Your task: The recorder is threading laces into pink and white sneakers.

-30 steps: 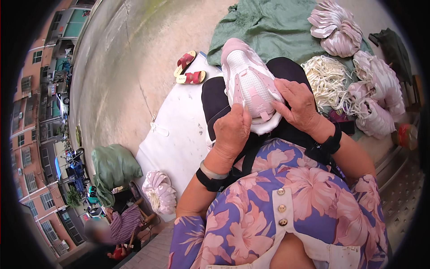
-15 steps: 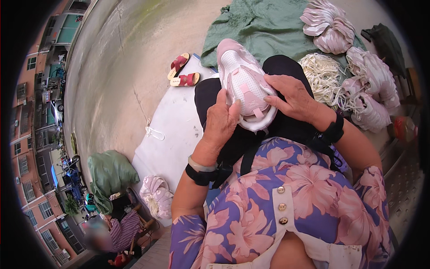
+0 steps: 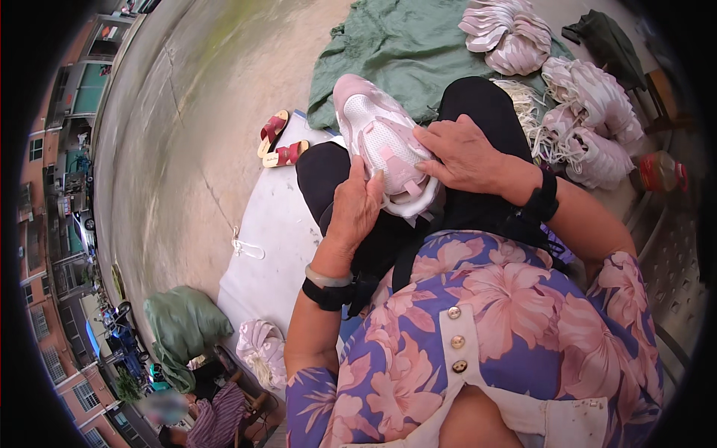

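Note:
A pink and white shoe upper, with mesh panels and a pull tab, lies over my lap between my black-trousered knees. Its toe points away from me and its collar opening faces me. My left hand grips the left side of the collar, thumb and fingers pressed to its edge. On the opposite edge, my right hand pinches the eyelet side, with the thumb on top. The undersides of the fingers are hidden by the upper. A pile of cream shoelaces lies beyond my right knee.
Bundled uppers rest on a green sheet, with more bundles at right near a red-lidded jar. Red slippers, a white sheet, a loose lace and another bundle are left. A person sits lower left.
The whole view has shifted, so the upper and hands appear further left. Both hands keep hold of the upper, and their grips look nearly the same.

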`<act>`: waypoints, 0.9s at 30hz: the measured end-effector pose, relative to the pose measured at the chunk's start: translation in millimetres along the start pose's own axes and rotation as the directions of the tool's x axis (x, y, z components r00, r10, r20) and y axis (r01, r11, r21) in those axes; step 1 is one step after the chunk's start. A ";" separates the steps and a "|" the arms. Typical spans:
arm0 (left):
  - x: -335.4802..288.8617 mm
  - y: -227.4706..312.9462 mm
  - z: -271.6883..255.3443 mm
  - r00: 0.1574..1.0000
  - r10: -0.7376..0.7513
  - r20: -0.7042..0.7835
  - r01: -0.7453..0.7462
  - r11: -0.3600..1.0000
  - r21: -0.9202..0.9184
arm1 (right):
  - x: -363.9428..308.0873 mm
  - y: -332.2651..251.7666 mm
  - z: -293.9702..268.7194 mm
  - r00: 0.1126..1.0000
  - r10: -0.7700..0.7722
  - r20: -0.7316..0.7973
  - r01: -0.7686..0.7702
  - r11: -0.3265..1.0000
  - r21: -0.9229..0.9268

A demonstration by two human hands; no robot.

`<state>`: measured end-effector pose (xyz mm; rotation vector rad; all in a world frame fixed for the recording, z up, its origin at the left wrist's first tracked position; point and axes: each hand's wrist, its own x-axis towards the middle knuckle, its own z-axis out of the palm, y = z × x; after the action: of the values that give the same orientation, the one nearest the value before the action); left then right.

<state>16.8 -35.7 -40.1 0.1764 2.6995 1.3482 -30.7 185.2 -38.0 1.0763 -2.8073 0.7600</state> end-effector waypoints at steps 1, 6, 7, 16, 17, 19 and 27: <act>-0.5 0.6 -0.2 1.000 0.003 0.003 -0.003 1.000 0.001 | 0.5 -1.9 -0.3 1.000 0.003 -0.002 -0.003 1.000 -0.001; -2.7 13.7 3.5 0.979 -0.170 0.111 0.174 0.985 -0.022 | -5.0 -3.1 -4.4 0.995 -0.095 0.028 0.098 0.986 -0.136; -4.0 18.2 4.1 0.978 -0.166 0.127 0.169 0.985 -0.017 | -6.8 -2.0 -3.5 0.997 -0.078 0.023 0.080 0.988 -0.134; 0.6 11.5 -5.8 0.877 -0.355 0.325 0.446 0.854 -0.270 | -36.6 65.8 -8.3 0.980 0.193 0.056 -0.185 0.756 0.628; 2.1 7.0 -6.4 0.863 -0.348 0.366 0.468 0.822 -0.324 | -42.7 88.0 -1.0 0.946 0.323 -0.006 -0.223 0.666 0.712; 3.2 11.1 -9.5 0.855 -0.387 0.347 0.482 0.839 -0.252 | -49.4 137.6 18.3 0.750 0.621 0.230 -0.490 0.287 0.823; 14.0 15.3 -12.9 0.791 -0.465 0.397 0.599 0.720 -0.350 | -102.0 298.3 174.6 0.531 0.814 0.236 -0.814 0.413 0.409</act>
<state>1.7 -34.5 -20.9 -0.4095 1.8902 1.5553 -120.4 359.0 -340.7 -0.5066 -3.1102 1.5594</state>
